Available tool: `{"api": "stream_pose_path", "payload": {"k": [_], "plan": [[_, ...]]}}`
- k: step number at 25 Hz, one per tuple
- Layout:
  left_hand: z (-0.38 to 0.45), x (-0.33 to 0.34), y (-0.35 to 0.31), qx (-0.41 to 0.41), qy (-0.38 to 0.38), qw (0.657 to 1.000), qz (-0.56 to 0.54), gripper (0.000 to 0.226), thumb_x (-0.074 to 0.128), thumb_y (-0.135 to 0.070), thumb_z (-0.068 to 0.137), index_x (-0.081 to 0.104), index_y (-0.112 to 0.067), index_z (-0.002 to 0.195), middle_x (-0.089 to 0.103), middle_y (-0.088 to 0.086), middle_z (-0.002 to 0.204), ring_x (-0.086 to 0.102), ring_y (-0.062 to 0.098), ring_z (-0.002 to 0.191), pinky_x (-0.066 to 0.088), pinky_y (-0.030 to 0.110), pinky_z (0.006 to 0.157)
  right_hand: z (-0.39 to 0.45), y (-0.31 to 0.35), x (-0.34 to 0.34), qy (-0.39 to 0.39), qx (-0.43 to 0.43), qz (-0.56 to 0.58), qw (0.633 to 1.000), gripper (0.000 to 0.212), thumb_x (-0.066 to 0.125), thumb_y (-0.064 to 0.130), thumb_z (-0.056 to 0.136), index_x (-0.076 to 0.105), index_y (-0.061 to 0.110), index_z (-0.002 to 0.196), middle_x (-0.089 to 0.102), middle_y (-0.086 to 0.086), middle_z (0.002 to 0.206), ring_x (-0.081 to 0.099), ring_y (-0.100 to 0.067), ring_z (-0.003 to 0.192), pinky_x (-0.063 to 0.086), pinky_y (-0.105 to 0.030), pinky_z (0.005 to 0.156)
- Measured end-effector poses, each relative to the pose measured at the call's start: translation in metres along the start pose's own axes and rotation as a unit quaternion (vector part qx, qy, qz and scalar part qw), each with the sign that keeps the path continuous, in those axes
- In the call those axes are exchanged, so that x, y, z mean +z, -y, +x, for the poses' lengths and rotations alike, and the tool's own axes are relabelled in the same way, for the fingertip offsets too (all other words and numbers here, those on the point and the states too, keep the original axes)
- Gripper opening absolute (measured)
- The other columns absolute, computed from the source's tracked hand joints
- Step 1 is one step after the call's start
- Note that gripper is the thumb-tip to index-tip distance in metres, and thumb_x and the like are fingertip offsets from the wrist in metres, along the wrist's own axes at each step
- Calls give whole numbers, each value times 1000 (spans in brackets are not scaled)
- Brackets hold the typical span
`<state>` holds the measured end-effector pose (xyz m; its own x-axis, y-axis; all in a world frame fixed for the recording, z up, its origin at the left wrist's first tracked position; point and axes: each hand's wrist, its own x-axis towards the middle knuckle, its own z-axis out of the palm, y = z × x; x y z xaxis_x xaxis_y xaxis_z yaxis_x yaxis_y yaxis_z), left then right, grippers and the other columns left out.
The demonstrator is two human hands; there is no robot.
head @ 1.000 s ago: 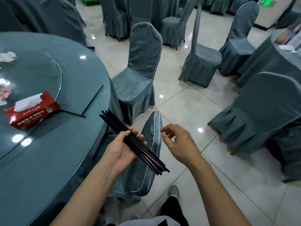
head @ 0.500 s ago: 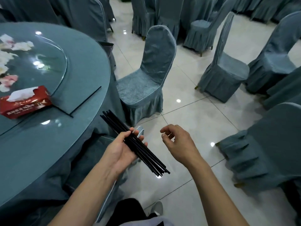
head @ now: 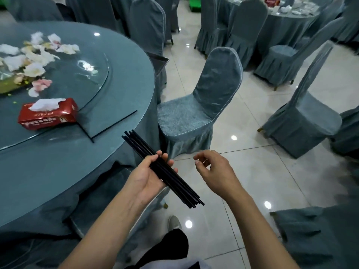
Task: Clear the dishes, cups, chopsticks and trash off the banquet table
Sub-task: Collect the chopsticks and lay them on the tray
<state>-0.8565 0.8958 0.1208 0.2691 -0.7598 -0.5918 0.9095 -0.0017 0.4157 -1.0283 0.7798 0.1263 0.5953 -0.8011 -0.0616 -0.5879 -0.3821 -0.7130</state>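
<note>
Left hand, frame centre: grips bundle of black chopsticks. Right hand, beside it: loosely curled, empty. Table, left: two loose chopsticks, tissue box.

text: I see white characters on the red tissue box | too blurred for me to read | nothing else legible

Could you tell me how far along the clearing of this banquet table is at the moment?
Partly done. No dishes or cups show on the visible part of the table. In hand: the left hand grips a bundle of black chopsticks; the right hand holds nothing. Left: two loose chopsticks lying near the table edge, the red tissue pack, and crumpled tissues on the glass turntable.
</note>
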Motion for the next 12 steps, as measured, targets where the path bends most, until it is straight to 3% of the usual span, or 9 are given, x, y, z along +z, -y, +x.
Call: {"api": "stream_pose_path", "payload": {"k": [12], "plan": [[82, 28, -76, 98, -72, 988, -95, 14, 51, -18, 100, 65, -19, 101, 71, 0, 90, 72, 21, 82, 58, 46, 85, 190, 31, 17, 124, -117, -39, 984, 10, 63, 27, 95, 68, 32, 102, 62, 15, 96, 59, 3, 87, 49, -20, 83]]}}
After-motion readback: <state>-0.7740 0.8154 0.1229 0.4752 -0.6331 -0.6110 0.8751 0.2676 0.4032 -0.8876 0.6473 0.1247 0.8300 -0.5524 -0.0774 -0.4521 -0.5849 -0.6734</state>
